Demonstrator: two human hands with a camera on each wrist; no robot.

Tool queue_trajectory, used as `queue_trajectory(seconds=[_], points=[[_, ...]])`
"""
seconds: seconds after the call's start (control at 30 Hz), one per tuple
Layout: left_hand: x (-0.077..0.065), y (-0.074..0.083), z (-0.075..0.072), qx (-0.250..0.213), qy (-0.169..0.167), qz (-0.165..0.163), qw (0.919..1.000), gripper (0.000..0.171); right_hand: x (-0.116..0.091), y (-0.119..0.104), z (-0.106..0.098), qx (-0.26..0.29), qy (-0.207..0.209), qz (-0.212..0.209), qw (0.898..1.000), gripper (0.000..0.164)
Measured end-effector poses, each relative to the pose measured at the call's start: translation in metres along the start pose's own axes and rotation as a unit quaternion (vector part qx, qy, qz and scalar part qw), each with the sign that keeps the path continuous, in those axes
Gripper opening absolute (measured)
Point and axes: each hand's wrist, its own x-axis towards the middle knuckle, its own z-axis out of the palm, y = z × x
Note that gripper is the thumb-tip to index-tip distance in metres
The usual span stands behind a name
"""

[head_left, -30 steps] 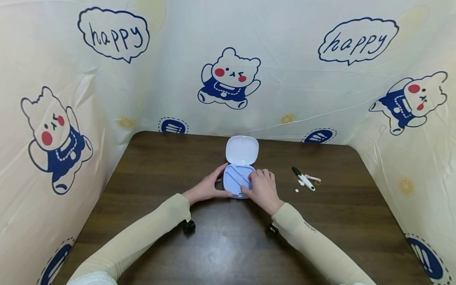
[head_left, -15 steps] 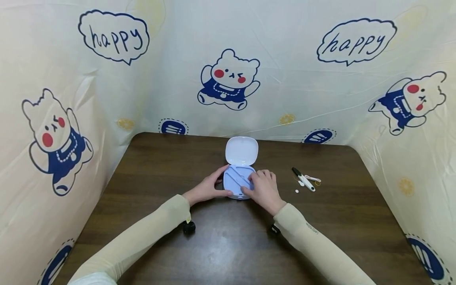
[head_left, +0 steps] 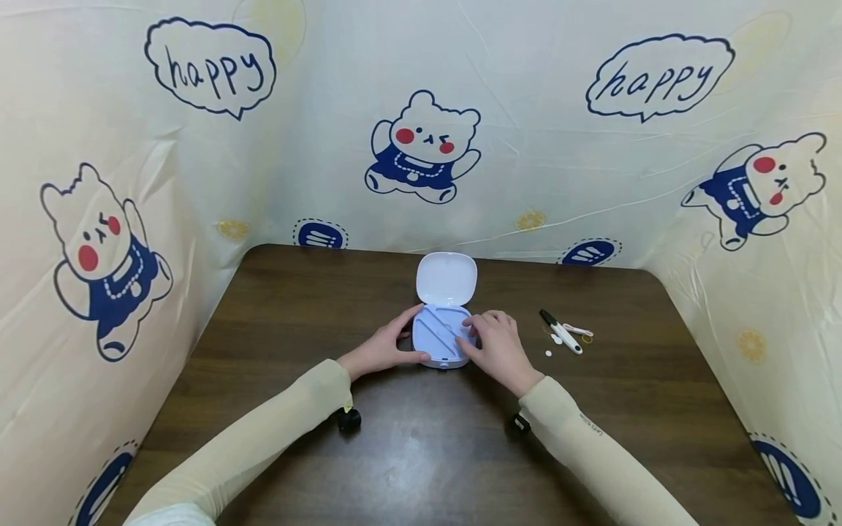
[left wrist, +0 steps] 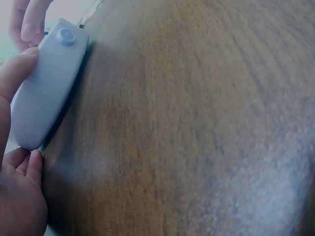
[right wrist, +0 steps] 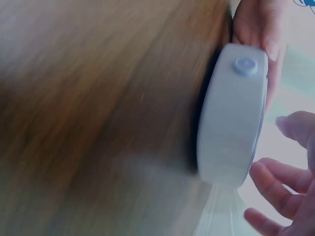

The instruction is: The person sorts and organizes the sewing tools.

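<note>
A pale blue hinged case (head_left: 439,337) stands in the middle of the table, its white lid (head_left: 446,279) raised away from the person. Diagonal ridges divide the inside, and a round button (left wrist: 66,36) shows on its front wall. My left hand (head_left: 384,347) grips the case's left side, thumb at the front corner and fingers at the back. Over the right part hovers my right hand (head_left: 498,347), thumb and fingers spread loosely. In the right wrist view the fingertips (right wrist: 263,169) lie beside the case's edge with nothing visibly held; whether they touch it I cannot tell.
Right of the case lie a slim black-and-white pen-like tool (head_left: 561,332), a small pinkish-white piece (head_left: 579,329) with a yellowish loop, and small white round pieces (head_left: 549,353). Printed cloth (head_left: 316,161) walls the dark wooden table (head_left: 408,453) at the back and sides.
My right hand has drawn back a little to the right from the inside of the case, and its fingers have loosened. The left hand and the case keep their place.
</note>
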Motion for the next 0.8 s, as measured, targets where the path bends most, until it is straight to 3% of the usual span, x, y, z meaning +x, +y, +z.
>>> queue_trajectory(seconds=[0.37, 0.57, 0.8], points=[[0.000, 0.000, 0.000, -0.004, 0.001, 0.000, 1.0000, 0.102, -0.010, 0.031, -0.021, 0.012, 0.037, 0.013, 0.999, 0.013], [0.001, -0.001, 0.000, -0.004, 0.002, -0.005, 1.0000, 0.102, -0.022, 0.054, -0.029, -0.009, 0.068, 0.019, 0.997, 0.013], [0.001, -0.002, 0.000, -0.008, 0.003, -0.004, 1.0000, 0.102, -0.038, 0.080, -0.047, -0.018, 0.080, 0.055, 0.995, 0.019]])
